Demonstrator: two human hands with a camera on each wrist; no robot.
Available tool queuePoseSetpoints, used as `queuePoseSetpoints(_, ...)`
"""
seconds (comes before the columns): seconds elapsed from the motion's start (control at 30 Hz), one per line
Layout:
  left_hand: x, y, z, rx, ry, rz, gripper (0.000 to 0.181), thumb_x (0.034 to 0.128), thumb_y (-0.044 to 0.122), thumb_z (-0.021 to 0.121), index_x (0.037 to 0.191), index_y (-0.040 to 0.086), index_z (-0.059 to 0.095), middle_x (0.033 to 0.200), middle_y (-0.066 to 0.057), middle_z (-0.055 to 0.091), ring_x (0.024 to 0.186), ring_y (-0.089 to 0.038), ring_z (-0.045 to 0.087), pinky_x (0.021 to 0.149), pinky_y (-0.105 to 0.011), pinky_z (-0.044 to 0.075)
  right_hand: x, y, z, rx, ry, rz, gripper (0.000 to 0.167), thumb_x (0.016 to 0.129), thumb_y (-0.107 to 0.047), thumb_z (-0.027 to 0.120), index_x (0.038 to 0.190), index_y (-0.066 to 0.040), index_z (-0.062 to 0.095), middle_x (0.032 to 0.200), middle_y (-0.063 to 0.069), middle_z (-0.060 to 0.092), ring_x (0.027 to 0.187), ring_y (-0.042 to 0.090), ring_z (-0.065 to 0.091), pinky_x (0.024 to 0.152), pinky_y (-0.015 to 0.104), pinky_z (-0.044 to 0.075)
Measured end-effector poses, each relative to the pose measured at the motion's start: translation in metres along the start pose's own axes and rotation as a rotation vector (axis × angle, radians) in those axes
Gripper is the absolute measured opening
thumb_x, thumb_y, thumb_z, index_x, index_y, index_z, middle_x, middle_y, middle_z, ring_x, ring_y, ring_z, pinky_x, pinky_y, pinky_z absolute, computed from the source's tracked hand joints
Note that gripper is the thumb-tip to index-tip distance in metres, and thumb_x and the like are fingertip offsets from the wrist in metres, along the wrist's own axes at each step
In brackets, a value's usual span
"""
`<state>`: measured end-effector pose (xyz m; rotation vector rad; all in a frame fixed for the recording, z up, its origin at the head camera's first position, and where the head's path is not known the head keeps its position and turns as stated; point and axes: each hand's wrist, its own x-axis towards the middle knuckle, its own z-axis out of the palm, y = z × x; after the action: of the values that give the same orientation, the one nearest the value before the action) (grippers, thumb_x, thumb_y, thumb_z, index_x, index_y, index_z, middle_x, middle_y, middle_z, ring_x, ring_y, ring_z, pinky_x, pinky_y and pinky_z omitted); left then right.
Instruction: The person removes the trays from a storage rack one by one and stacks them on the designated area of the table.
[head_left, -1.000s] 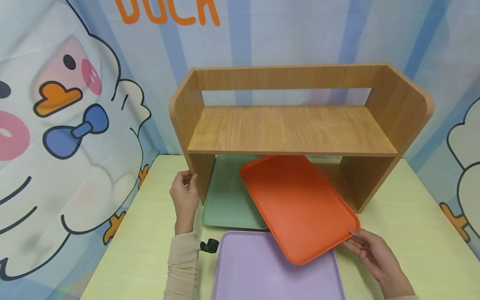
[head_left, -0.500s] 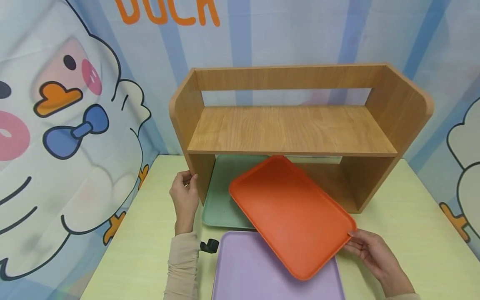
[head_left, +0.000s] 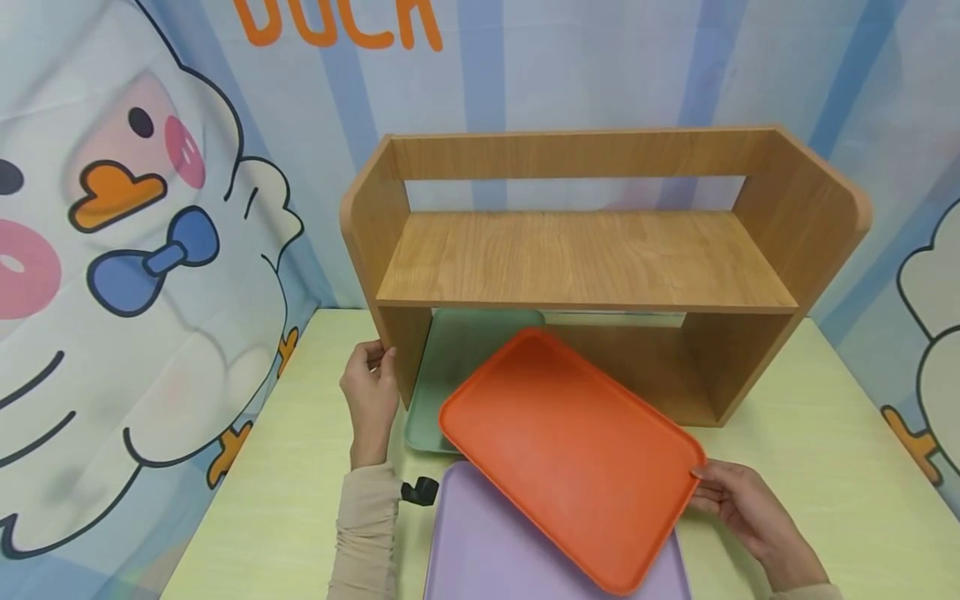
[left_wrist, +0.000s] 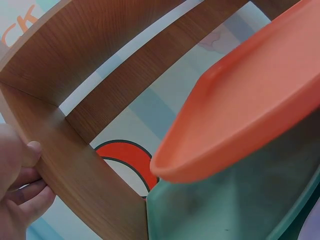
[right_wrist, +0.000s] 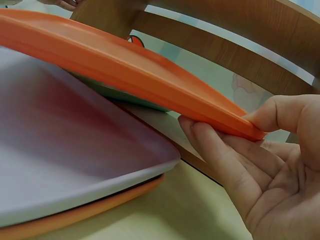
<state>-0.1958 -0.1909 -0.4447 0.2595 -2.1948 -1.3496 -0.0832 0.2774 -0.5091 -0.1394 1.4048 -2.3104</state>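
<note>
An orange tray [head_left: 573,458] is tilted in front of the wooden shelf, raised over a green tray [head_left: 431,408] and a purple tray [head_left: 480,533]. My right hand [head_left: 753,517] pinches its right corner, thumb on top and fingers underneath, as the right wrist view shows. My left hand [head_left: 370,400] holds the front edge of the left side panel of the wooden shelf [head_left: 585,258]; in the left wrist view the thumb [left_wrist: 32,152] lies against that edge. Part of the green tray sits inside the shelf's lower level, partly hidden by the orange one.
Beneath the purple tray, the right wrist view shows another orange tray edge [right_wrist: 115,202]. A small black object [head_left: 420,492] is by the left wrist. The pale yellow-green table [head_left: 262,500] meets a duck-printed cloth [head_left: 187,358] at the left and back.
The orange tray has come forward and leftward, turning so its far end leaves the shelf and it covers more of the purple tray. The left hand stays on the shelf panel.
</note>
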Motion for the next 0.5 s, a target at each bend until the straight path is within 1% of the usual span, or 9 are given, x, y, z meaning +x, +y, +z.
queuePoseSetpoints(0.2,0.0002,-0.0005,0.0004,-0.01,0.003,0.006,0.02,0.0936,0.012,0.061,0.108,-0.002,0.06,0.104,-0.017,0.065,0.096,-0.028,0.064,0.085,-0.041,0.056,0.0015,-0.0006,-0.0016,-0.036,-0.045,-0.011,0.043,0.099,0.005,0.031,0.102,-0.008,0.072,0.095,0.008,0.074,0.088,0.016,0.072,0.078,0.029,0.058)
queuePoseSetpoints(0.33,0.0001,-0.0007,0.0001,-0.009,0.004,0.01,0.019,0.0936,0.012,0.061,0.108,-0.001,0.06,0.103,-0.017,0.065,0.096,-0.028,0.064,0.085,-0.041,0.056,0.0025,-0.0028,0.0001,-0.07,-0.051,-0.009,0.042,0.099,0.004,0.032,0.102,-0.009,0.072,0.094,0.007,0.074,0.087,0.015,0.072,0.077,0.029,0.058)
queuePoseSetpoints(0.5,-0.0003,-0.0014,-0.0002,-0.007,0.013,0.02,0.018,0.093,0.012,0.062,0.106,-0.001,0.061,0.101,-0.017,0.065,0.093,-0.028,0.064,0.082,-0.041,0.057,0.004,-0.0054,0.0014,-0.098,-0.052,0.018,0.04,0.1,0.002,0.034,0.105,-0.011,0.072,0.095,0.007,0.074,0.087,0.015,0.071,0.076,0.029,0.058)
